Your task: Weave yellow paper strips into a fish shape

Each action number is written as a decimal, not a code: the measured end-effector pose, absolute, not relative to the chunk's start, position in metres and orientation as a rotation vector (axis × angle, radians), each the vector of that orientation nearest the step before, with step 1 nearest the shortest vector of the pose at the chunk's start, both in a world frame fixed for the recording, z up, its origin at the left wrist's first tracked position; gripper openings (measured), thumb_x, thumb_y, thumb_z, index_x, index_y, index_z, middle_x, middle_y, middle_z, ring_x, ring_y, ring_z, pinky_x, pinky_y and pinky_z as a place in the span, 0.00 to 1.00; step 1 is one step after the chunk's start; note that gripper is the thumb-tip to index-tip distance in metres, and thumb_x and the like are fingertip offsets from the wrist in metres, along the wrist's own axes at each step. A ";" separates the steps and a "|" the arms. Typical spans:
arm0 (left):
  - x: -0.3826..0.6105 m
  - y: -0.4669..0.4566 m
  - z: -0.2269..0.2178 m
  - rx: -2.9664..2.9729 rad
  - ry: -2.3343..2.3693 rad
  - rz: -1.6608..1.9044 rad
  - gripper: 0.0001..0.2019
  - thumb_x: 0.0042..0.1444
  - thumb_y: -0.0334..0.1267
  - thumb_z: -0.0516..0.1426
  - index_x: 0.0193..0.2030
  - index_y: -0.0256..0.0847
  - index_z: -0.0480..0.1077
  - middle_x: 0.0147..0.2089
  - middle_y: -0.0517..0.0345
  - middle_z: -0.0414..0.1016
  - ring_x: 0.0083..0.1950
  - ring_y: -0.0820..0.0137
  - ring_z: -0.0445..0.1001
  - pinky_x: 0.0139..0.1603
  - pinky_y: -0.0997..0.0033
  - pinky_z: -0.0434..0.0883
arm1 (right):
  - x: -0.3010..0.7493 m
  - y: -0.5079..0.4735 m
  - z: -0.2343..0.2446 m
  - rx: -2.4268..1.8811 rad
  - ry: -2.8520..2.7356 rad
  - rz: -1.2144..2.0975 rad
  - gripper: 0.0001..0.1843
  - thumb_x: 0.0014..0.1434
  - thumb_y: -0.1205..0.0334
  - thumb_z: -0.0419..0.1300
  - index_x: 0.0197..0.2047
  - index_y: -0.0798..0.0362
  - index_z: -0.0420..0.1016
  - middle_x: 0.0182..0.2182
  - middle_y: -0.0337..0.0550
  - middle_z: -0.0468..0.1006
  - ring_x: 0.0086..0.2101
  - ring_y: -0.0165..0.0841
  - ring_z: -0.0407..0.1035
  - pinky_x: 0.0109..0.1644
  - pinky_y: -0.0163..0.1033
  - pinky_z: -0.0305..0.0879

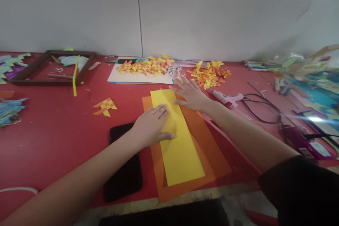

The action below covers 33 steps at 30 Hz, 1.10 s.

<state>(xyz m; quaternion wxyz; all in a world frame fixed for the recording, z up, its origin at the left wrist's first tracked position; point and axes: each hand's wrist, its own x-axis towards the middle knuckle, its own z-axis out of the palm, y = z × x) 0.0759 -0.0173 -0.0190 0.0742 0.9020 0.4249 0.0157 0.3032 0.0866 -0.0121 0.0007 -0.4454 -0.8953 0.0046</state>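
A yellow paper strip point(182, 159) lies lengthwise on top of a wider orange paper sheet point(212, 144), near the table's front edge. My left hand point(152, 125) rests flat on the left side of the yellow paper, thumb and fingers apart. Over the far right corner of both papers, my right hand point(190, 95) is spread, its fingers stretched out. Neither hand grips anything. To the left is a small woven yellow-and-orange paper fish point(106, 106). A black smartphone point(129, 173) lies beside the papers, partly under my left forearm.
Behind my hands are woven paper pieces point(148, 66) on a pale sheet and a pile of paper strips point(210, 74). A pink glue gun point(227, 99) with a black cable lies right. A brown frame point(16, 82) stands far left; a purple power strip point(304, 143) is at right.
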 end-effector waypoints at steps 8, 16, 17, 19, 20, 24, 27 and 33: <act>0.077 -0.018 -0.018 2.701 1.282 0.051 0.46 0.57 0.67 0.49 0.69 0.25 0.57 0.72 0.33 0.52 0.73 0.51 0.53 0.70 0.51 0.56 | 0.325 0.045 -0.004 -1.317 -2.815 0.016 0.47 0.58 0.35 0.56 0.73 0.44 0.46 0.74 0.47 0.33 0.71 0.54 0.26 0.70 0.65 0.36; 0.076 -0.017 -0.018 2.722 1.266 0.055 0.48 0.57 0.68 0.47 0.68 0.24 0.57 0.72 0.33 0.52 0.73 0.52 0.53 0.70 0.53 0.55 | 0.348 -0.021 -0.008 -1.231 -2.816 -0.003 0.47 0.56 0.39 0.62 0.72 0.41 0.48 0.73 0.48 0.42 0.71 0.54 0.30 0.68 0.67 0.45; 0.076 -0.017 -0.018 2.730 1.259 0.073 0.48 0.57 0.68 0.47 0.68 0.24 0.57 0.72 0.33 0.52 0.73 0.51 0.53 0.70 0.53 0.56 | 0.351 -0.030 -0.009 -1.210 -2.821 -0.013 0.47 0.55 0.38 0.62 0.72 0.41 0.49 0.73 0.49 0.43 0.71 0.55 0.30 0.68 0.67 0.46; 0.076 -0.016 -0.020 2.740 1.250 0.098 0.48 0.57 0.68 0.47 0.68 0.24 0.57 0.72 0.33 0.53 0.73 0.51 0.54 0.70 0.54 0.56 | 0.357 -0.047 -0.010 -1.173 -2.830 -0.012 0.48 0.54 0.38 0.63 0.72 0.43 0.51 0.73 0.51 0.44 0.70 0.57 0.31 0.66 0.68 0.49; 0.075 -0.016 -0.021 2.740 1.253 0.102 0.47 0.57 0.68 0.48 0.68 0.24 0.57 0.72 0.33 0.53 0.73 0.51 0.54 0.70 0.54 0.55 | 0.360 -0.055 -0.011 -1.165 -2.841 -0.004 0.48 0.53 0.38 0.63 0.71 0.43 0.52 0.73 0.51 0.45 0.70 0.57 0.31 0.66 0.68 0.51; 0.075 -0.016 -0.022 2.726 1.260 0.103 0.47 0.58 0.66 0.48 0.68 0.23 0.57 0.72 0.32 0.53 0.73 0.51 0.53 0.71 0.53 0.54 | 0.366 -0.080 -0.009 -1.166 -2.857 0.069 0.49 0.53 0.37 0.64 0.72 0.44 0.52 0.72 0.53 0.46 0.70 0.58 0.33 0.65 0.68 0.52; 0.076 -0.020 -0.021 2.721 1.263 0.151 0.44 0.60 0.64 0.50 0.67 0.23 0.58 0.72 0.31 0.53 0.73 0.50 0.53 0.71 0.53 0.53 | 0.366 -0.086 -0.001 -1.182 -2.882 0.264 0.53 0.48 0.33 0.65 0.71 0.41 0.52 0.72 0.49 0.48 0.70 0.57 0.35 0.66 0.69 0.50; 0.077 -0.026 -0.018 2.712 1.247 0.197 0.31 0.62 0.55 0.53 0.69 0.45 0.60 0.74 0.40 0.51 0.72 0.46 0.53 0.69 0.47 0.55 | 0.357 -0.068 0.012 -1.140 -2.931 0.446 0.29 0.60 0.39 0.57 0.63 0.34 0.68 0.71 0.41 0.52 0.69 0.55 0.42 0.68 0.69 0.42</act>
